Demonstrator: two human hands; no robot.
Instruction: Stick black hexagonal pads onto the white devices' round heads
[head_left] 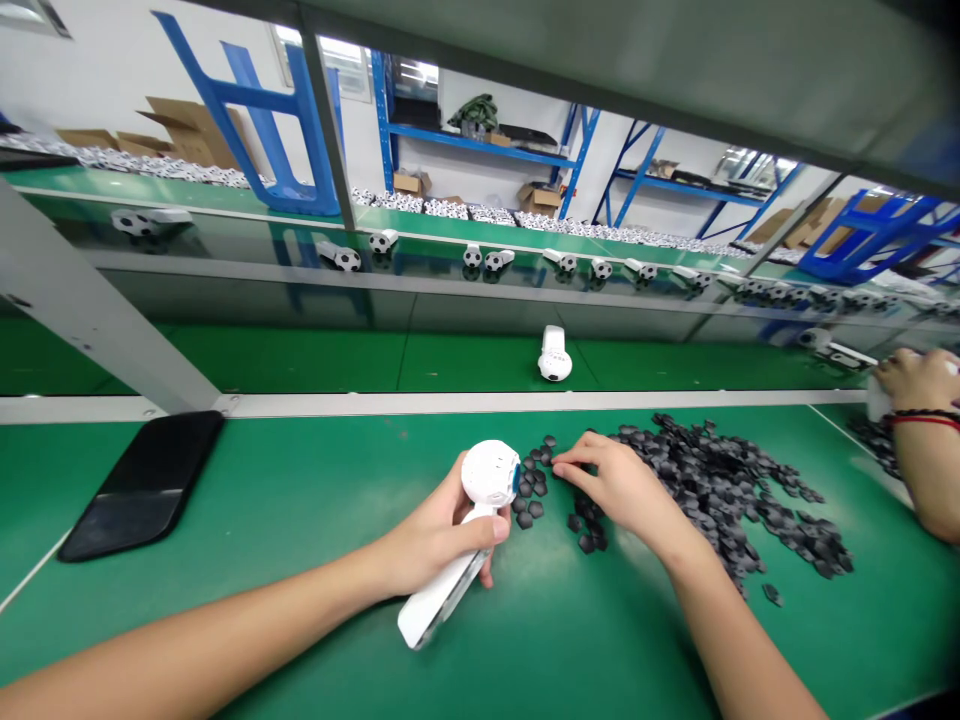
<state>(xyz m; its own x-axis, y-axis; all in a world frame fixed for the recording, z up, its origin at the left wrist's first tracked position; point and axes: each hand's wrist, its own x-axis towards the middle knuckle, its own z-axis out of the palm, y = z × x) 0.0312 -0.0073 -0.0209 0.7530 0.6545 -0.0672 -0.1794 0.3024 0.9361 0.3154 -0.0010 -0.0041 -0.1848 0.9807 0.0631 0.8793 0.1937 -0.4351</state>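
Note:
My left hand is wrapped round the handle of a white handheld device with a ball-shaped head. The device is tilted, ball end up, and a blue spot shows on the ball's right side. Just right of the ball, my right hand has thumb and forefinger pinched together at a small black pentagon piece, partly hidden by the fingertips. Several loose black pentagon pieces lie between the two hands. A large heap of the same pieces spreads behind and to the right of my right hand.
A black phone-like slab lies at left beside a metal post. Beyond the white rail, another white device rests on the green belt. Soccer-patterned devices line a shelf. A co-worker's hand is at far right.

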